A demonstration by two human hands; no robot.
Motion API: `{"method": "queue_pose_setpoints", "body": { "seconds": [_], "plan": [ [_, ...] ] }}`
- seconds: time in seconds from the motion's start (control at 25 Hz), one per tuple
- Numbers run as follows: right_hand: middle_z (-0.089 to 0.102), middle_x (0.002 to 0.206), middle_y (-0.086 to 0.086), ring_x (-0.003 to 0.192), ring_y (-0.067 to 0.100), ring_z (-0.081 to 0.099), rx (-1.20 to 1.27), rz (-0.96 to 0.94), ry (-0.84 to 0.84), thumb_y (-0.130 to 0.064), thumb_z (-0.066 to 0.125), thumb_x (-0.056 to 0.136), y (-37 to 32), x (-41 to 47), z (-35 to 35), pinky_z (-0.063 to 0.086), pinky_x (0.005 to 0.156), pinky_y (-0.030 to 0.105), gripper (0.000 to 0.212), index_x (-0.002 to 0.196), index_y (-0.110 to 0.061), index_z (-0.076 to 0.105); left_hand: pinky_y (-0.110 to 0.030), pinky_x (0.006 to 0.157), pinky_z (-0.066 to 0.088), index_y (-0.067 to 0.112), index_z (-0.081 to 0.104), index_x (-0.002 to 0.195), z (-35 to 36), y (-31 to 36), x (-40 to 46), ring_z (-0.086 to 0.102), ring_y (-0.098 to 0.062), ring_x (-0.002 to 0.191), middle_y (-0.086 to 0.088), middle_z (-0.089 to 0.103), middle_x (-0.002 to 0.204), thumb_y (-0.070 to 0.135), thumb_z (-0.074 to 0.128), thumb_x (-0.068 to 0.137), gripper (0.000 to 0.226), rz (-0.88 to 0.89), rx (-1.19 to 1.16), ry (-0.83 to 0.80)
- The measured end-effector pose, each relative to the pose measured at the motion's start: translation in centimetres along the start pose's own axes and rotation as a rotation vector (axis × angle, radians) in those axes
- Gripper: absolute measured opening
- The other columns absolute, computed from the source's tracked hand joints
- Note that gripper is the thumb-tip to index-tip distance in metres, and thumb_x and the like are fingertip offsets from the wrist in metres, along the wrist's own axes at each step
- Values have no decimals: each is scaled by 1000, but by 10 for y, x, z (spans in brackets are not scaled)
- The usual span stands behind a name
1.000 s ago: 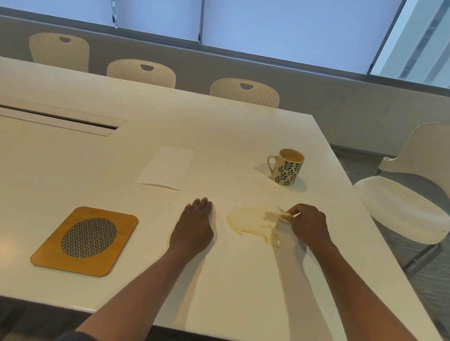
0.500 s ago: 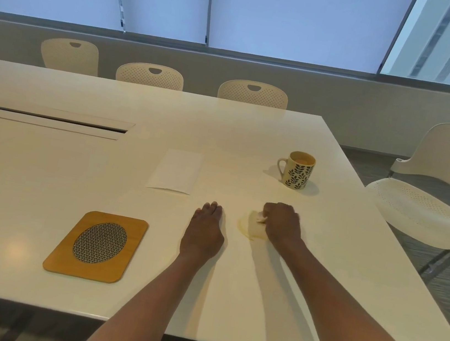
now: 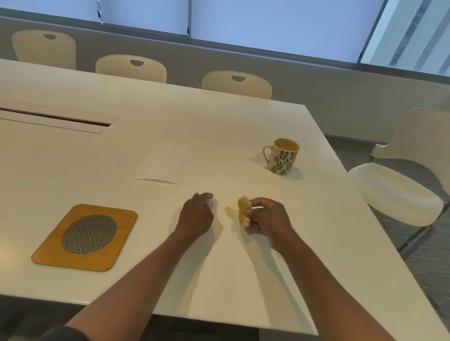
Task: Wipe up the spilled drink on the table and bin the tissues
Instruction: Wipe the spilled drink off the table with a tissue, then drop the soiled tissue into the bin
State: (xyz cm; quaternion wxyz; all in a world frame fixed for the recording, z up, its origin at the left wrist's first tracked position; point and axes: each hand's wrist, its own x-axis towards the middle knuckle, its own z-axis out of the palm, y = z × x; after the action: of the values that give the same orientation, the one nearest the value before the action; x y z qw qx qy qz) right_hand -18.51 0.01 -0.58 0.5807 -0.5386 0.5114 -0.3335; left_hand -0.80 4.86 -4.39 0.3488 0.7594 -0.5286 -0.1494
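One soaked tissue [image 3: 242, 212] bunched in right hand [image 3: 268, 219] fingertips, off table [image 3: 231, 281]

Tissue wad [image 3: 242, 212]: its right side is covered by the right hand [image 3: 268, 221], so its full shape cannot be told.
Right hand fingertips: tucked behind the wad, out of sight.
Left hand [image 3: 196, 215]: palm faces down; whether it touches the table [image 3: 231, 281] cannot be told.
Mug [image 3: 283, 157]: contents too dim to make out.
Far chairs [image 3: 131, 67]: only the backrests show above the table edge.
Side chair [image 3: 419, 180]: cut off by the right edge.
Table: left part cut off by the picture edge.
Upper arms: cut off at the bottom edge.
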Motion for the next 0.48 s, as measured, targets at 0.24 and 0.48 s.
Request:
{"method": "queue_pose_setpoints", "body": {
  "seconds": [0.24, 0.48],
  "plan": [
    [69, 79, 13, 66, 22, 68, 255, -43, 25, 3, 61, 88, -10, -25, -53, 57, 62, 30, 12, 90, -8, 64, -31, 105, 40, 8, 63, 124, 30, 64, -28, 59, -24, 119, -8, 66, 127, -1, 44, 91, 39, 55, -240, 96],
    [71, 86, 16, 70, 23, 70, 323, -84, 125, 3, 60, 89, -5, -54, -128, 57, 65, 29, 15, 99, -7, 63, -34, 74, 61, 12, 64, 120, 90, 146, -57, 73, -20, 76, -6, 73, 105, 4, 34, 98, 38, -17, -604, -173]
  ]
}}
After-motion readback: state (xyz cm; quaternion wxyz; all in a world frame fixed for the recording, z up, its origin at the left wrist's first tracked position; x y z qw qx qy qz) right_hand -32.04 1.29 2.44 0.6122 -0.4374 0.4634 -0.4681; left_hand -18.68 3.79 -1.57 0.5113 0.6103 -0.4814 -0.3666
